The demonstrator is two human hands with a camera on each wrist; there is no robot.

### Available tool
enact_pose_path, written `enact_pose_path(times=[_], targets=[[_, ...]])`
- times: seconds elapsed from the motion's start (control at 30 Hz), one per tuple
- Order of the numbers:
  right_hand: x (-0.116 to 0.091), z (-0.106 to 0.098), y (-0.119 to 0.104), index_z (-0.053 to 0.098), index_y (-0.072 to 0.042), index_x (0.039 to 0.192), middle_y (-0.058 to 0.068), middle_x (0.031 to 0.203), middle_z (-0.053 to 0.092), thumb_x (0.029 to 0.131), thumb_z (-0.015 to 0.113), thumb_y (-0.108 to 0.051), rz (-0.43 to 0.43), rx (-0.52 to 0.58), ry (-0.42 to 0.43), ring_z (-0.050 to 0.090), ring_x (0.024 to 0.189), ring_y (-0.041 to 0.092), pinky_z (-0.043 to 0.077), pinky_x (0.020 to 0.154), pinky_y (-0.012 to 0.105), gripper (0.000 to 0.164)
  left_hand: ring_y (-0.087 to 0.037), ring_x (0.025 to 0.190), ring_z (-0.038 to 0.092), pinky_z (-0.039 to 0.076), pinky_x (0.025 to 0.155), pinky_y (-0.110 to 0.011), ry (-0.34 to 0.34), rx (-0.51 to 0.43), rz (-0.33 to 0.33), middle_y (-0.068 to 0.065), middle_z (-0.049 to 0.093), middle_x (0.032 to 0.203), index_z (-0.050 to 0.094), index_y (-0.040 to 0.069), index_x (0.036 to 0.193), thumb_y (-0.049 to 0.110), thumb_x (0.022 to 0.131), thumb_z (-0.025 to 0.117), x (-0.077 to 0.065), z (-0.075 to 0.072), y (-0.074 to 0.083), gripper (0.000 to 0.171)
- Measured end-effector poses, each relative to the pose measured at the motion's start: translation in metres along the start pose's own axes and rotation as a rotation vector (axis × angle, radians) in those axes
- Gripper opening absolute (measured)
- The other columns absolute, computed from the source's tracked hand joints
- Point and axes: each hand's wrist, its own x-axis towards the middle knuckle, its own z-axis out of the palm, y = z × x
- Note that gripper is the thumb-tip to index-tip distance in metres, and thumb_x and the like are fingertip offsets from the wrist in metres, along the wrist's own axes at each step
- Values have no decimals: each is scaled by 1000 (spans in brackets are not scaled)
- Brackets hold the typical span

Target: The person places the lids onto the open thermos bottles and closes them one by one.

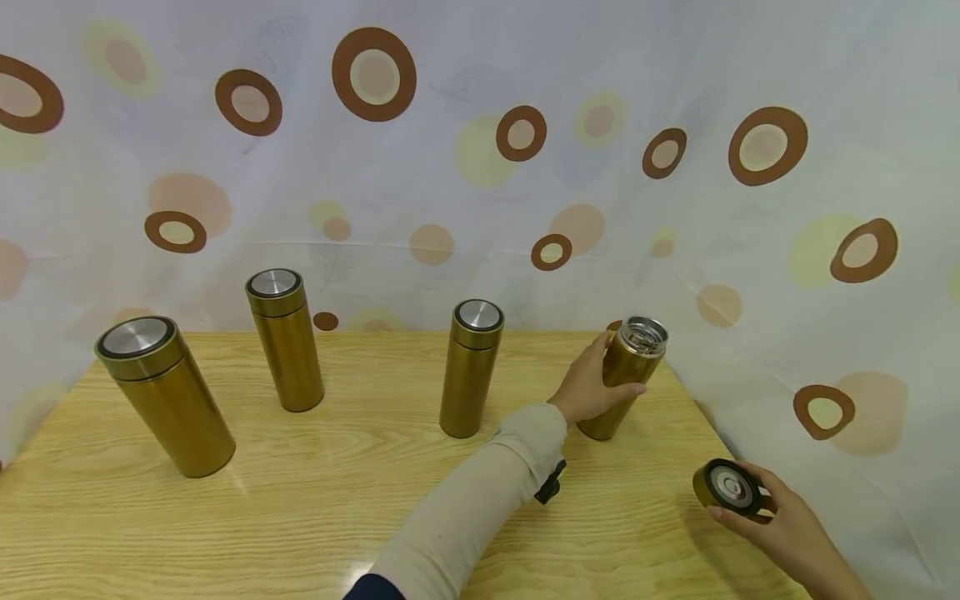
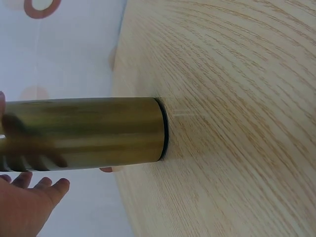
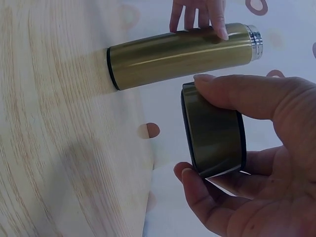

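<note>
At the table's right side an uncapped gold thermos bottle (image 1: 628, 371) stands upright, its steel mouth bare. My left hand (image 1: 588, 387) holds it near the top, thumb across the front and fingers behind; in the left wrist view the bottle's base (image 2: 133, 131) rests on the wood. My right hand (image 1: 787, 517) pinches the thermos lid (image 1: 729, 487) above the table, its inner side facing left in the head view. Up close in the right wrist view, the thumb lies on one side of the lid (image 3: 215, 133) and the fingers on the other.
Three capped gold thermos bottles stand upright: one (image 1: 471, 367) left of my left hand, one (image 1: 288, 342) farther left, and one (image 1: 168, 396) at the far left. A white curtain (image 1: 450, 75) with circles hangs behind the wooden table (image 1: 315, 500) and along its right edge.
</note>
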Motion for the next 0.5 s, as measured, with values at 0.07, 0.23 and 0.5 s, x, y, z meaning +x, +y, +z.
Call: enact_pose_path(times=[0.07,0.23,0.5], targets=[[0,1,0,15,7,148,33,141,29,91,66,-38,4,13,-3,52,113,46,56,75,40,88,-17,133,42,39,106,-31,-2,-7,8,-2,37,149,24,17,151,35,85,74,1,1,0,84],[-1,1,0,16,6,148,33,141,31,91,66,-37,2,17,-1,53,112,44,55,74,39,88,-16,132,43,38,107,-29,-11,-27,27,-1,40,147,25,18,151,33,87,72,1,1,-2,80],[-2,3,-1,16,6,148,33,140,33,91,67,-34,-7,45,8,57,108,38,56,73,35,87,-18,131,44,40,105,-29,-11,2,47,-3,40,148,23,17,152,35,92,66,2,3,-6,76]])
